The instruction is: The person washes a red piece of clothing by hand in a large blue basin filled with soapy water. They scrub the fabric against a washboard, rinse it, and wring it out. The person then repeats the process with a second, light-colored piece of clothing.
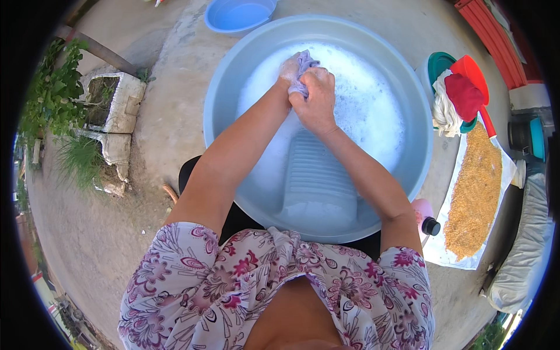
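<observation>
A wide light-blue plastic washtub [210, 109] stands in front of me, with soapy water and white foam [372, 109] inside. Over its far half, my left hand [289, 72] and my right hand [317, 98] are close together, both gripping a wet, bunched lilac cloth [305, 63]. Suds cling to my left hand, whose fingers are partly hidden by the cloth. The ribbed washboard [321, 170] built into the tub's near side lies below my hands, between my forearms.
A blue basin [238, 15] sits beyond the tub. At right are a green bucket [442, 59] holding white and red cloths, a red dipper [470, 65], grain [474, 192] on a white sheet and a pink bottle [422, 214] with a black cap. Planters [124, 103] stand at left.
</observation>
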### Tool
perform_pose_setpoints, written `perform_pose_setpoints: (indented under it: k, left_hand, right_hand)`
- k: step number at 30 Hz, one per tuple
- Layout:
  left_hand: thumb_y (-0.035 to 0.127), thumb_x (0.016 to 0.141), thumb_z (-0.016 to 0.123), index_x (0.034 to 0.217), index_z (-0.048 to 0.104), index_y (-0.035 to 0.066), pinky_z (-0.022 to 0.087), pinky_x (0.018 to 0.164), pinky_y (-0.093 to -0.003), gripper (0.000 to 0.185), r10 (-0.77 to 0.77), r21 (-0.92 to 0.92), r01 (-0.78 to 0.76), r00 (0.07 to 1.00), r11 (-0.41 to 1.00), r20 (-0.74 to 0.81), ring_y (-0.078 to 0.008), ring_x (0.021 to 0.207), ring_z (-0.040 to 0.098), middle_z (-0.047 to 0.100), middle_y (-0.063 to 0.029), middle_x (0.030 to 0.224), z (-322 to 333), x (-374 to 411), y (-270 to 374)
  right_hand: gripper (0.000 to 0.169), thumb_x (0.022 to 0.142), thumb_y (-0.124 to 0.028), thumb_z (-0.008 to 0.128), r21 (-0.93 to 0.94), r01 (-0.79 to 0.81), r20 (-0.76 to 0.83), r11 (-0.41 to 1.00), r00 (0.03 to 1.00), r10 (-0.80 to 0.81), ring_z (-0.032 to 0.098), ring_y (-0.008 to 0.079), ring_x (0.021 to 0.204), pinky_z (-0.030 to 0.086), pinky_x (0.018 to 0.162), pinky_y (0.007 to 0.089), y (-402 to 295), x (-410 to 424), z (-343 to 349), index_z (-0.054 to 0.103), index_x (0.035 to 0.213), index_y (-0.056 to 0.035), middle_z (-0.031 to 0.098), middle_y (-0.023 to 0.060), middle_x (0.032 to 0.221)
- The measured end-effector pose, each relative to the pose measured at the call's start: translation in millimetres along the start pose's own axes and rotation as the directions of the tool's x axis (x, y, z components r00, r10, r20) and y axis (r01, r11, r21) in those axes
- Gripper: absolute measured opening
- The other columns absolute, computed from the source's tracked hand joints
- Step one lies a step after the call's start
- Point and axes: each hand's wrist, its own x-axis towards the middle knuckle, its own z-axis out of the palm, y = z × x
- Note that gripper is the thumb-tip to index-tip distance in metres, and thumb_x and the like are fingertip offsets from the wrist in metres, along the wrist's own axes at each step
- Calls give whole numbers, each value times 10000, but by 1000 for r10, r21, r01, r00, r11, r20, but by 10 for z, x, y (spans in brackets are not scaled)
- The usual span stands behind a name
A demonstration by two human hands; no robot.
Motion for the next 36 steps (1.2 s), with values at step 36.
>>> perform_pose_setpoints:
  k: [36]
  left_hand:
    - [328,860,518,1160,448,80,452,793,-499,395,-321,24,324,943,946,-82,-315,1029,509,502,-172,1145,96,-29,-26]
  right_hand:
    - [199,700,-80,519,314,-468,308,826,873,377,573,351,807,448,715,391,629,268,-141,549,872,16,586,202,846]
